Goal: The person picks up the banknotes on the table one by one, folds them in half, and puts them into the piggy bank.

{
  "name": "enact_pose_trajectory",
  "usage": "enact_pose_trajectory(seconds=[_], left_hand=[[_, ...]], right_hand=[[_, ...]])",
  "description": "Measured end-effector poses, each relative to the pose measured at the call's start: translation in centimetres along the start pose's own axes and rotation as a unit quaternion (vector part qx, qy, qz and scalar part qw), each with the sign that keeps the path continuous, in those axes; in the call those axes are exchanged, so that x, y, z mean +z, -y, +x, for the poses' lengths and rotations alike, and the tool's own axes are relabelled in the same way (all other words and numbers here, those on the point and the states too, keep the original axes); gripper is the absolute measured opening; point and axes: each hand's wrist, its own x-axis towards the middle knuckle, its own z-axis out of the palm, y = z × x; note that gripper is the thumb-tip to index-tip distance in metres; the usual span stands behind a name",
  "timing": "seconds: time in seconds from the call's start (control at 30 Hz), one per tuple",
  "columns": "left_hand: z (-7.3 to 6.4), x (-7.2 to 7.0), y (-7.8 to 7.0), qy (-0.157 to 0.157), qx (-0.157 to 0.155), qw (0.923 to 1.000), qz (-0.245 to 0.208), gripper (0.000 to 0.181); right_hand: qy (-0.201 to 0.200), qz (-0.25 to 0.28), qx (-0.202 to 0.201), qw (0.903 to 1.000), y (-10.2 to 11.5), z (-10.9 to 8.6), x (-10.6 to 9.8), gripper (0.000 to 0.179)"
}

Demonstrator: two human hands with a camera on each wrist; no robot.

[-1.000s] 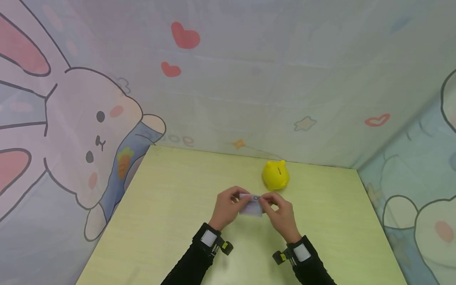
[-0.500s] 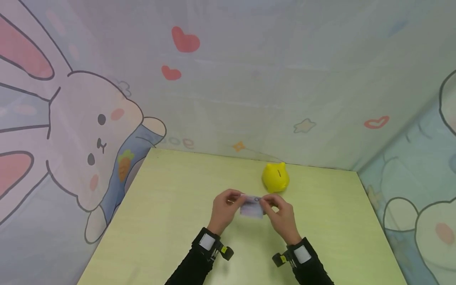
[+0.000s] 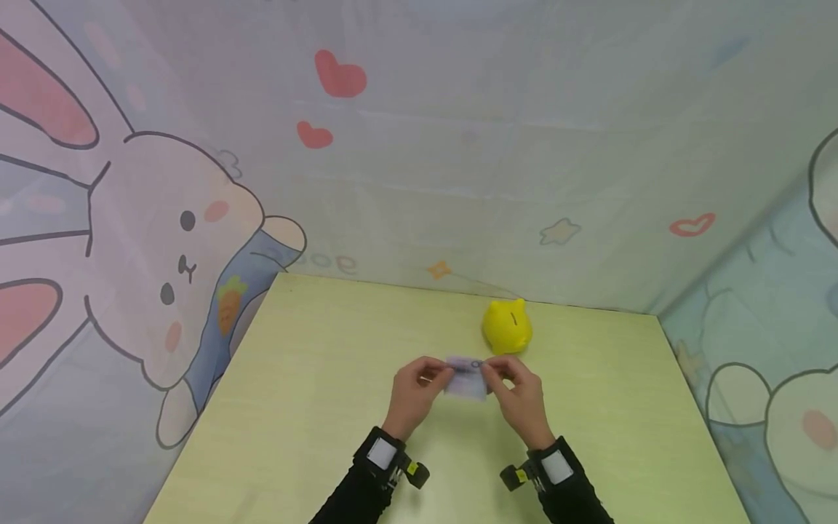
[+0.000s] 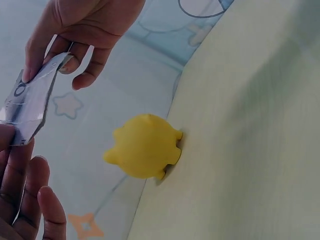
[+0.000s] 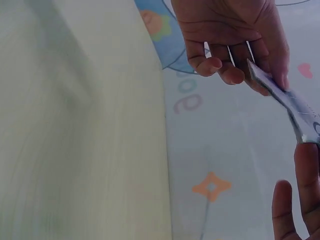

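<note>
Between my hands is a small folded banknote (image 3: 466,386), pale purple with a dark round digit near its upper right. My left hand (image 3: 412,394) pinches its left end, thumb on the near face. At the other end, my right hand (image 3: 521,399) grips the note between thumb and fingers. The left wrist view shows the layered edge of the banknote (image 4: 37,102), lifted above the table. Just beyond the right hand stands a yellow piggy bank (image 3: 507,329), its dark slot facing up.
The pale yellow table (image 3: 327,349) ends at a cloth wall (image 3: 432,167) printed with hearts and a rabbit. A second printed wall (image 3: 753,313) borders the right side. Both wrists carry black straps with small cameras.
My left thumb has slid back toward the note's left end, uncovering more of it. The left hand sits slightly lower. The right hand keeps its pinch, and the piggy bank stays put.
</note>
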Motion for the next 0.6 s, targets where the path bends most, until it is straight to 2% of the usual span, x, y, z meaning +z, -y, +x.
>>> enact_pose_trajectory(seconds=[0.23,0.43,0.6], left_hand=[[-0.8,0.2,0.4,0.002,-0.011,0.9999,0.006,0.017],[-1.5,0.2,0.4,-0.004,-0.01,0.9999,0.013,0.016],[-2.0,0.2,0.6,-0.018,0.005,0.9998,0.012,0.014]], right_hand=[[-0.014,0.008,0.026,0.9995,1.0,0.2,0.2,0.005],[-0.011,0.021,0.036,0.9991,-0.2,0.2,0.2,0.005],[-0.012,0.04,0.036,0.9985,-0.8,0.1,0.2,0.005]])
